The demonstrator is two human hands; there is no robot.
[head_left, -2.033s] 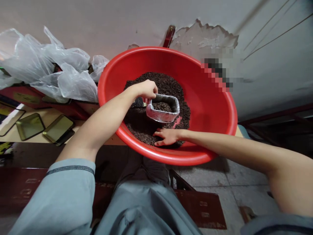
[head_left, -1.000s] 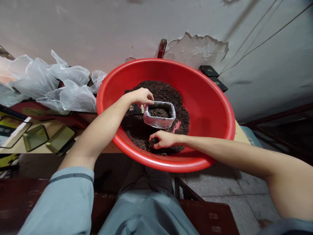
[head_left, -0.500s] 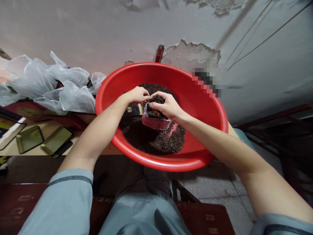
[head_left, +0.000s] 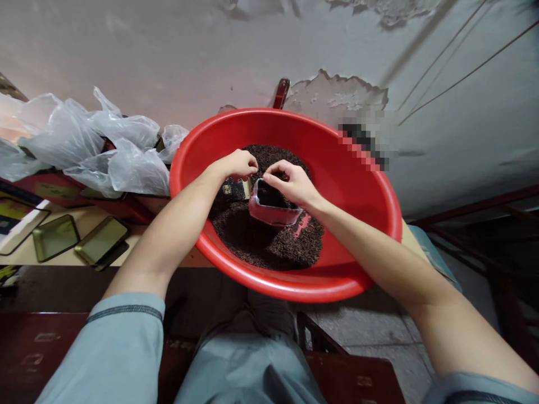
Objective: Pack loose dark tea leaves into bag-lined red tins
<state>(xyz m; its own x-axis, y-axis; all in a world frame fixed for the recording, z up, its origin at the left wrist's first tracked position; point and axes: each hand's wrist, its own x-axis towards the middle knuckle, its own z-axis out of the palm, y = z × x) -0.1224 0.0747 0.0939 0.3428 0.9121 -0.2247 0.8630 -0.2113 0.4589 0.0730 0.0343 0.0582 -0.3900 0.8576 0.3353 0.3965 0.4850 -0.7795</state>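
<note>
Inside a large red basin (head_left: 290, 289), a small open container with clear plastic walls (head_left: 273, 216) stands on a bed of dark brown granules (head_left: 290, 252), which look like loose tea. Its inside looks dark. My left hand (head_left: 239, 164) hovers just above its left far side, fingers curled together in a pinch. Over the container's far edge, my right hand (head_left: 295, 182) has thumb and forefinger tips together in a ring. What either pinch holds, if anything, is too small to see. A black tin with a gold label (head_left: 233, 189) lies in the granules below my left hand.
Left of the basin, clear plastic bags (head_left: 138, 168) sit over red boxes (head_left: 135, 207). Two shallow gold-lined trays or lids (head_left: 101, 241) lie on the pale tabletop (head_left: 25, 247). Behind the basin, a dark red handle-like piece (head_left: 281, 93) stands against the peeling wall (head_left: 189, 56).
My right hand has lifted off the granules, and a dark clump seen under its fingers no longer shows. Its thumb and forefinger have come together. My left hand stays nearly in place.
</note>
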